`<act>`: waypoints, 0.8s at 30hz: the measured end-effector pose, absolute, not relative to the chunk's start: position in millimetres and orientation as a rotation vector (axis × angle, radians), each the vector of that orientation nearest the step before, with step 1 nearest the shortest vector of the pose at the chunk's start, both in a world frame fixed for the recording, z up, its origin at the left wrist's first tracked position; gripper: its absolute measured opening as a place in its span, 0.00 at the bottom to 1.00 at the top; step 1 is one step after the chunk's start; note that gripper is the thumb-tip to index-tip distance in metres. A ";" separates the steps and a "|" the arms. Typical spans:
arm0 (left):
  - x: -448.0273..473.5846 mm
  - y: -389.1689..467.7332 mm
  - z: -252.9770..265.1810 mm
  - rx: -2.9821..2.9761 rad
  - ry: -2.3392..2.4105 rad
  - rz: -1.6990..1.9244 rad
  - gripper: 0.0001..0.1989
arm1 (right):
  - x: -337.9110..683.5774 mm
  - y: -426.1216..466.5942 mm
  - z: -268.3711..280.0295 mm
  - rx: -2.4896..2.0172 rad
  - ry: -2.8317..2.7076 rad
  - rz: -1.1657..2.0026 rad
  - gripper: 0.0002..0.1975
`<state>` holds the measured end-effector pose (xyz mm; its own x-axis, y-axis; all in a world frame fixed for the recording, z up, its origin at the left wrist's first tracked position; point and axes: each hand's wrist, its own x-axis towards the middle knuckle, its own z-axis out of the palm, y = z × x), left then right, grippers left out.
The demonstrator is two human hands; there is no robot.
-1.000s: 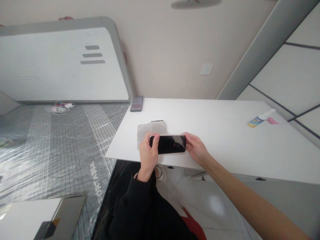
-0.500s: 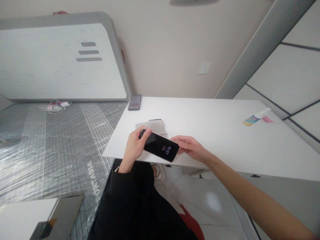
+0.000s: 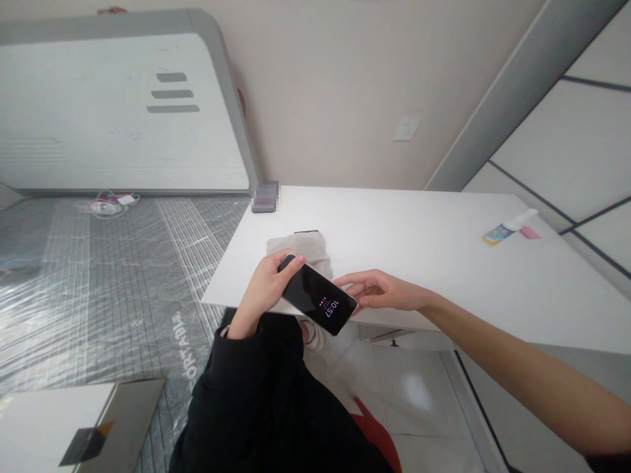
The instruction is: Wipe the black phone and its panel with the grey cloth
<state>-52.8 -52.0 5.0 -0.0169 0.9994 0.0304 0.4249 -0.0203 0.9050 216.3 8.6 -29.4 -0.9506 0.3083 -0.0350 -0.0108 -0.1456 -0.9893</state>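
Observation:
A black smartphone point(image 3: 319, 295), its screen lit with 10:57, is held tilted over the front edge of the white table. My left hand point(image 3: 269, 281) grips its upper left end, thumb across the glass and fingers underneath. My right hand point(image 3: 382, 289) is at the phone's right end, fingers loosely bent and apart; the index fingertip reaches its upper long edge and the thumb is by the corner. Whether these fingertips press on the phone, I cannot tell. Just behind the phone, a folded light grey cloth point(image 3: 300, 244) lies on the table, a dark edge showing at its back.
On the white table point(image 3: 419, 243), a spray bottle point(image 3: 507, 228) lies beside a pink piece point(image 3: 530, 232) at right. A blurred dark box point(image 3: 265, 197) stands at the back left corner. Left is a plastic-covered bed point(image 3: 123, 282) with a cable bundle point(image 3: 111, 205) and a white box point(image 3: 54, 420).
The phone has tilted more steeply, its right end slightly lower. My right hand has shifted a little right, and its fingers have loosened around the phone's end.

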 end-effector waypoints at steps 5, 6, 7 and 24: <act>-52.8 -52.4 3.7 1.514 1.519 1.012 0.20 | 214.0 6.8 -27.3 -0.378 -1.911 2.185 0.35; -52.5 -52.7 3.6 1.515 1.520 1.018 0.20 | 212.5 5.9 -27.4 -0.404 -1.909 2.179 0.34; -52.3 -52.9 3.5 1.518 1.522 1.026 0.20 | 210.8 4.5 -27.9 -0.433 -1.903 2.171 0.32; -65.0 -42.1 -10.3 1.257 1.290 1.048 0.24 | 186.2 -29.7 -38.0 -0.647 -1.576 2.072 0.17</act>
